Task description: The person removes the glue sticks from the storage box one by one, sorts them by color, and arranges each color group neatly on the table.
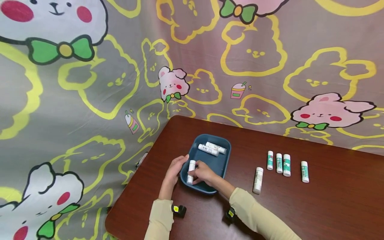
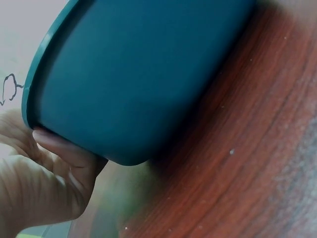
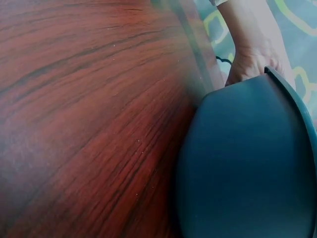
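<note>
A blue plastic tray [image 1: 227, 166] stands on the table. My left hand [image 1: 175, 169] holds its left side at the rim; the left wrist view has the thumb against the tray's outer wall [image 2: 133, 84]. Inside the tray, my right hand [image 1: 204, 174] pinches a white glue stick [image 1: 191, 166] close to the tray's left wall. Farther back in the tray lie two more white glue sticks, one [image 1: 208, 150] partly overlapping the other [image 1: 220, 148]. The tray wall [image 3: 247, 163] hides the right hand in the right wrist view, where the left hand [image 3: 257, 62] shows beyond it.
Right of the tray a white glue stick [image 1: 258, 180] lies on the brown table [image 1: 240, 213]. Several green-labelled glue sticks lie beyond it, including a thicker one [image 1: 286, 165] and one apart at the right [image 1: 304, 171]. A cartoon-printed curtain [image 1: 198, 56] hangs behind the table.
</note>
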Motion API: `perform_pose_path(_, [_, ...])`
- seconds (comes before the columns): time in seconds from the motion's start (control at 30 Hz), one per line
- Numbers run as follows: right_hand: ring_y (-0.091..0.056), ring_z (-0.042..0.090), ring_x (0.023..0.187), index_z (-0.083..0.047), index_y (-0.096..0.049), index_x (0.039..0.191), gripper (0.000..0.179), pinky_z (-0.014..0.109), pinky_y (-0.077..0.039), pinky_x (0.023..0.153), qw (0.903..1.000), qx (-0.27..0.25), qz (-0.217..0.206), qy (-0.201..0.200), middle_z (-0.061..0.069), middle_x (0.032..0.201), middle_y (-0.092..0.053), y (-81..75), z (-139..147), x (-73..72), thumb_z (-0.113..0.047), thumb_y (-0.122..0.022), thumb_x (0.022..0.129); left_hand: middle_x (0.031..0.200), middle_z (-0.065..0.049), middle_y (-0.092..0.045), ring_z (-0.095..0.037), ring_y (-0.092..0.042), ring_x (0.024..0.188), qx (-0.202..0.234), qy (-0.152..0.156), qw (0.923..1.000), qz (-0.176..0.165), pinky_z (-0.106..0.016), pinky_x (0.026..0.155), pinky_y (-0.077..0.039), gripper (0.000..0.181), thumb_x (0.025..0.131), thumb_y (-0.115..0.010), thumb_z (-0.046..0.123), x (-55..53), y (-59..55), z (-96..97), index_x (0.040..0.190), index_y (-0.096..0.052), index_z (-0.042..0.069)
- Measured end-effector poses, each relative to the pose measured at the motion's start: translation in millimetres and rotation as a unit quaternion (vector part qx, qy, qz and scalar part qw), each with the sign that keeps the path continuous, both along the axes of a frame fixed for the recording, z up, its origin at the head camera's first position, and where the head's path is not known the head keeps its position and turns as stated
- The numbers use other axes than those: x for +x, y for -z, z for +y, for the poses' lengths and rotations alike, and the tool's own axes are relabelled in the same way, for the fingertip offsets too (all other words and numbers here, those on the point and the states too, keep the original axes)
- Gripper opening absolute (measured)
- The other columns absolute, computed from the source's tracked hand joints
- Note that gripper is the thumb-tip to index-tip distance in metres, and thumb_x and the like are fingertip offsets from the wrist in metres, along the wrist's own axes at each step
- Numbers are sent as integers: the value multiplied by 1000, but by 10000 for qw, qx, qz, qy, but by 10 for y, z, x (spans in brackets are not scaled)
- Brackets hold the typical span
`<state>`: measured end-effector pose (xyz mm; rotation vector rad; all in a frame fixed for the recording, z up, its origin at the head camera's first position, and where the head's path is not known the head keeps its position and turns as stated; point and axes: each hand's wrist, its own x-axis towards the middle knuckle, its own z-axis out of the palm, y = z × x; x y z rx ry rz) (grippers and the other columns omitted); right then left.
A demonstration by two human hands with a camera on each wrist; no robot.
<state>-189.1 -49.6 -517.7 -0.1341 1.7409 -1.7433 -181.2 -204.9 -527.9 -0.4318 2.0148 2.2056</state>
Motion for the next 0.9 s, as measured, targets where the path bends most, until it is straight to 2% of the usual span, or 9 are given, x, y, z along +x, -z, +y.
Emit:
perform_pose_path(0.17, [-67, 24, 75, 15, -40, 127, 40, 38, -61, 67, 9999, 92, -38, -27, 20, 96, -61, -17, 12, 9, 7, -63, 95, 67, 1, -53, -10, -47, 54, -123, -18, 9999, -14, -23, 49, -37, 33, 105, -61, 27, -3, -2, -1, 81, -61, 5])
perform_pose_path(0.33, [-68, 25, 74, 15, -42, 125, 38, 38, -61, 67, 9999, 123, -23, 37, 20, 98, -60, -34, 35, 14, 6, -64, 96, 67, 1, -51, -10, -42, 51, -156, 67, 9998, -107, -22, 47, -33, 32, 105, -61, 28, -11, -7, -13, 82, -61, 6])
perform_pose_path(0.57, [-68, 22, 75, 18, -38, 132, 46, 40, -61, 68, 9994, -70, 46, 324, 19, 97, -63, -69, 163, -8, 6, -64, 95, 70, -2, -57, -11, -51, 58, -103, 24, 9998, -146, -24, 52, -40, 29, 103, -65, 26, -11, -8, -13, 83, -62, 5])
perform_pose_path(0.7, [-67, 19, 73, 19, -33, 137, 53, 39, -61, 67, 9988, -177, 141, 442, 16, 95, -61, -138, 291, -10, 5, -63, 95, 72, -3, -60, -14, -57, 63, -92, -9, 9999, -104, -26, 57, -46, 29, 101, -67, 25, -2, 1, -24, 85, -64, 1])
perform_pose_path(0.9, [-67, 19, 78, 16, -37, 137, 52, 40, -61, 68, 9980, -351, 173, 494, 15, 98, -60, -281, 520, 4, 1, -65, 95, 68, -1, -56, -16, -57, 64, -253, -140, 9995, -132, -28, 60, -46, 33, 99, -72, 30, 29, 1, -54, 77, -63, 7])
